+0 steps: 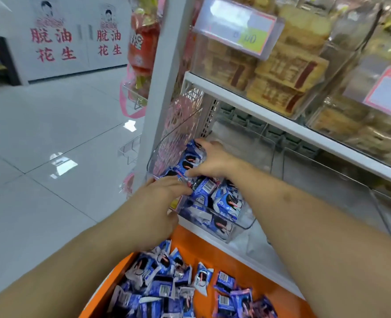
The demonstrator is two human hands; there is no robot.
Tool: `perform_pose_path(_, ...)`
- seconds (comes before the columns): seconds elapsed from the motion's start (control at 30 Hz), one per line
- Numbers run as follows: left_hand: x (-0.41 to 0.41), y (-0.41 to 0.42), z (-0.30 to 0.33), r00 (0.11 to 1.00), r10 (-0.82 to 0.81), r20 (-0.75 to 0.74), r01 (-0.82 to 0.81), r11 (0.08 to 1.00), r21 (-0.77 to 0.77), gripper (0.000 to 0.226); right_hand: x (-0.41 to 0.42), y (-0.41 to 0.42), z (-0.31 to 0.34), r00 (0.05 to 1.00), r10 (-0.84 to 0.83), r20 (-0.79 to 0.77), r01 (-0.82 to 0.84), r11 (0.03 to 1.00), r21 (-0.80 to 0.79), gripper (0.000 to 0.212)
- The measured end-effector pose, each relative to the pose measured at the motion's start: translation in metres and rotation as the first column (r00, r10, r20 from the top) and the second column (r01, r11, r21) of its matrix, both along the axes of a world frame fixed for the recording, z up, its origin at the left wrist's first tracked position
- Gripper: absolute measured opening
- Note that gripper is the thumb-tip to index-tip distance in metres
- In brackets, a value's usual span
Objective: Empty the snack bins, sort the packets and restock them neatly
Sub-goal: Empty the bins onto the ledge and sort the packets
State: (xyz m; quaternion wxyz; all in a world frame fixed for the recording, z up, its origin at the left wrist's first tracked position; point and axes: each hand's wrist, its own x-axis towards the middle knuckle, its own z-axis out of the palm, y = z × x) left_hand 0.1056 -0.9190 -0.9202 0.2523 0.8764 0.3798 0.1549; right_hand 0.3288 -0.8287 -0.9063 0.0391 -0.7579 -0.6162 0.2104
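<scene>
Nearest to me I see the orange tray (pixel 215 251), where many blue snack packets (pixel 162 292) lie in a loose heap, below and behind the fingers of both hands. The left hand (pixel 160 210) reaches over the front edge of the clear bin (pixel 240 228); its fingers are close together and the tips press on a packet with a barcode (pixel 207 187) at the top of the pile. Just beyond these fingertips, the right hand (pixel 212 160) lies on the upper blue packets in the bin (pixel 193 160), fingers curled round them, thumb pointing toward the left hand. Above the fingers, on the white shelf (pixel 258 109), stand clear bins of brown biscuits (pixel 281 72) with a price tag (pixel 235 26)
</scene>
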Motion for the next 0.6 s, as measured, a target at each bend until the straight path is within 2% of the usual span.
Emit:
perform_pose_path(0.13, 0.000, 0.001, 0.000, 1.000, 0.003, -0.029, -0.003, 1.000, -0.003, 0.064, 0.001, 0.031, -0.031, 0.998, -0.010, 0.059, 0.016, 0.994, -0.105, 0.140)
perform_pose_path(0.2, -0.001, 0.002, 0.001, 0.999, 0.015, -0.038, -0.015, 1.000, -0.005, 0.063, 0.002, 0.037, -0.036, 0.996, -0.008, 0.085, 0.017, 0.994, -0.105, 0.140)
perform_pose_path(0.27, -0.001, 0.001, 0.004, 0.999, 0.021, -0.041, -0.022, 1.000, -0.020, 0.063, 0.002, 0.036, -0.034, 0.988, 0.014, 0.151, -0.003, 0.997, -0.076, 0.127)
perform_pose_path(0.4, -0.003, -0.001, 0.007, 0.999, 0.023, -0.029, -0.024, 0.999, -0.034, 0.064, 0.004, 0.029, -0.030, 0.958, 0.070, 0.277, -0.052, 0.996, -0.072, 0.082)
perform_pose_path(0.5, -0.002, -0.002, 0.007, 0.999, 0.022, -0.028, -0.023, 0.999, -0.034, 0.064, 0.007, 0.030, -0.024, 0.934, 0.111, 0.340, -0.075, 0.990, -0.117, 0.076)
perform_pose_path(0.6, -0.001, -0.002, 0.008, 0.999, 0.020, -0.031, -0.021, 0.999, -0.046, 0.063, 0.007, 0.029, -0.022, 0.918, 0.132, 0.374, -0.083, 0.986, -0.142, 0.084)
